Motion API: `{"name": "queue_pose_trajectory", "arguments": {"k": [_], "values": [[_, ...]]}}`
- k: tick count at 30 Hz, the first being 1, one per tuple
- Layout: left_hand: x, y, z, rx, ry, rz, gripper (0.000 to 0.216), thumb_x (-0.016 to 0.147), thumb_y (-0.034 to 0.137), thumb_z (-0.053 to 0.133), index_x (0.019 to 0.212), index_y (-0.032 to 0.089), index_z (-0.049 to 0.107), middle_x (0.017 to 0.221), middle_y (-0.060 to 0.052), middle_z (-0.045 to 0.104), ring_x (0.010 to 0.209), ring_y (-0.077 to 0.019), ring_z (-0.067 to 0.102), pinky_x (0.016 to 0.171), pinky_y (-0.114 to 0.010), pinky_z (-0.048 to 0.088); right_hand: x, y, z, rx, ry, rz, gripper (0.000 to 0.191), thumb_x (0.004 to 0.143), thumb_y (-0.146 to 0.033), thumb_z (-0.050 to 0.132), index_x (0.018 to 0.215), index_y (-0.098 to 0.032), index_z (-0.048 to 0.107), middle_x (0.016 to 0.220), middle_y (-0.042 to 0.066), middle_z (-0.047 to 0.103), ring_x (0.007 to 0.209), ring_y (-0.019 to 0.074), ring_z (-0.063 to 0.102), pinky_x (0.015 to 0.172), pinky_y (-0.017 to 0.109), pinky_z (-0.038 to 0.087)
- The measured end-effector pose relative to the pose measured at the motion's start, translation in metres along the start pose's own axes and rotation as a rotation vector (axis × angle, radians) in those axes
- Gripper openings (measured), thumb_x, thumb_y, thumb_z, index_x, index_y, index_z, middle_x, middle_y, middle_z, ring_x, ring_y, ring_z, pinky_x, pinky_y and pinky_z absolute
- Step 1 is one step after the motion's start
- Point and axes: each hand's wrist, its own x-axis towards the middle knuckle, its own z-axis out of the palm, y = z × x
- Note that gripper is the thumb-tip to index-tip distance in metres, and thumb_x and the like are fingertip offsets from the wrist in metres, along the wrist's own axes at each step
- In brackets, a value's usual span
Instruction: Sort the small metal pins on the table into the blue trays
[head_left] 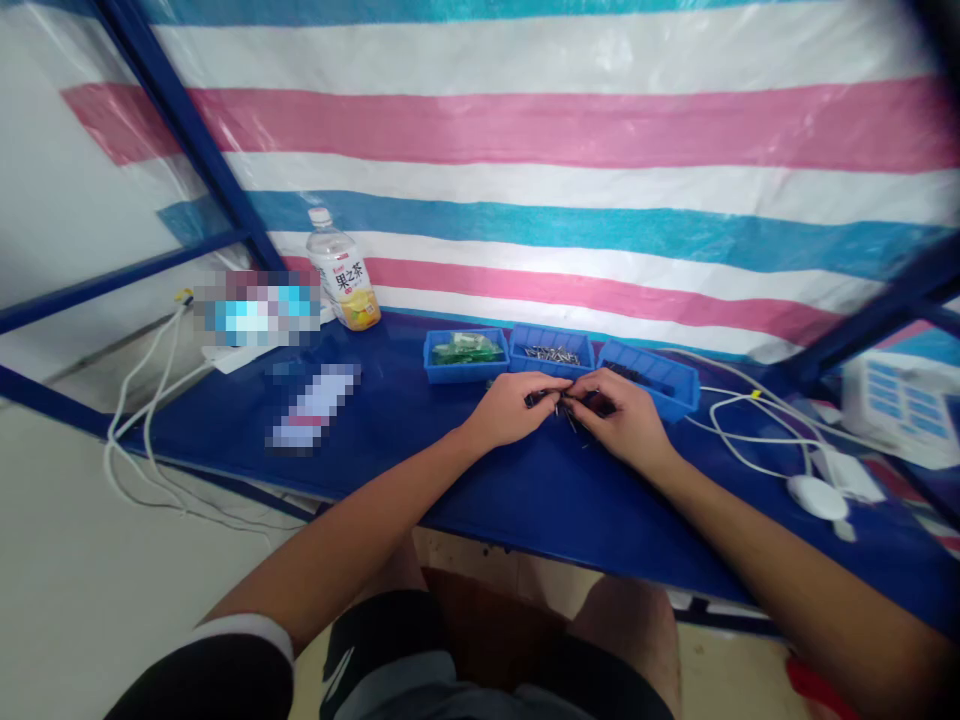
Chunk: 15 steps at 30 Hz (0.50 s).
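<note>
My left hand [517,408] and my right hand [624,418] meet over the table, just in front of the blue bins. Thumbs and fingers are pinched together, fingertips nearly touching. Between and below them show small thin pieces [571,418], some dark and some silvery, too small to name. Left of centre, a blue bin [465,374] contains green, partly clear pieces. The middle blue bin [551,340] has many short silver metal pieces in it. Closest to my right hand is the third blue bin [681,402], holding small black parts; my hand partly covers it.
A drink bottle [345,275] stands at the back left, near a blurred flat item [313,408]. White cables [750,435] and a round white puck [817,497] lie at right, beside a white device [900,405]. Blue frame posts and a striped sheet [562,130] enclose the table [510,500].
</note>
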Motion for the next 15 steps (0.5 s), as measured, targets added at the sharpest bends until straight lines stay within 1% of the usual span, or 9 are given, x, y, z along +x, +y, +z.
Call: {"name": "queue_pose_trajectory", "arguments": {"k": [3,5,8,10,12,15], "values": [[0.0011,-0.0032,0.0007,-0.018,0.026,-0.007,0.025,0.095,0.019,0.068,0.116,0.019,0.081,0.117,-0.009,0.082,0.101,-0.0215,0.079,0.094,-0.034,0.064,-0.0002,0.0005,0.0002,0.016,-0.031,-0.015,0.008,0.098,-0.032,0.07,0.101,-0.025,0.073,0.101,0.006,0.075,0.075,0.0191,0.066,0.067,0.035,0.054],[0.0015,-0.0052,0.0012,-0.051,0.042,-0.032,0.02,0.094,0.016,0.069,0.111,0.018,0.08,0.11,-0.008,0.083,0.096,-0.02,0.079,0.091,-0.033,0.064,-0.0005,-0.0004,0.0,0.025,-0.03,-0.002,0.009,0.099,-0.032,0.07,0.102,-0.025,0.074,0.101,0.006,0.075,0.077,0.02,0.067,0.068,0.036,0.055],[0.0012,-0.0077,0.0024,-0.124,0.073,-0.07,0.009,0.092,0.014,0.069,0.098,0.016,0.075,0.099,-0.007,0.081,0.088,-0.0178,0.079,0.086,-0.031,0.064,-0.0011,-0.0017,-0.0001,0.032,-0.02,0.029,0.01,0.099,-0.034,0.07,0.101,-0.025,0.075,0.1,0.007,0.076,0.08,0.0212,0.069,0.069,0.036,0.056],[0.0004,-0.009,0.0032,-0.16,0.086,-0.084,0.003,0.09,0.014,0.071,0.093,0.015,0.071,0.097,-0.007,0.08,0.086,-0.0172,0.079,0.085,-0.031,0.064,-0.0015,-0.0022,0.0004,0.036,-0.013,0.047,0.011,0.099,-0.035,0.07,0.1,-0.025,0.075,0.099,0.007,0.076,0.08,0.021,0.07,0.067,0.036,0.056],[-0.0004,-0.01,0.0037,-0.182,0.081,-0.085,0.007,0.088,0.012,0.072,0.092,0.015,0.069,0.097,-0.006,0.08,0.087,-0.0169,0.079,0.084,-0.03,0.064,-0.0017,-0.0026,0.001,0.049,0.0,0.065,0.014,0.098,-0.037,0.072,0.105,-0.025,0.074,0.099,0.007,0.076,0.08,0.0213,0.07,0.067,0.035,0.057],[-0.0009,-0.0109,0.0034,-0.161,0.058,-0.079,0.011,0.086,0.011,0.074,0.095,0.016,0.07,0.094,-0.005,0.079,0.084,-0.0156,0.077,0.082,-0.029,0.063,-0.0014,-0.0034,0.001,0.054,-0.01,0.048,0.02,0.099,-0.04,0.071,0.113,-0.026,0.075,0.1,0.007,0.076,0.084,0.0226,0.071,0.07,0.036,0.058]]}}
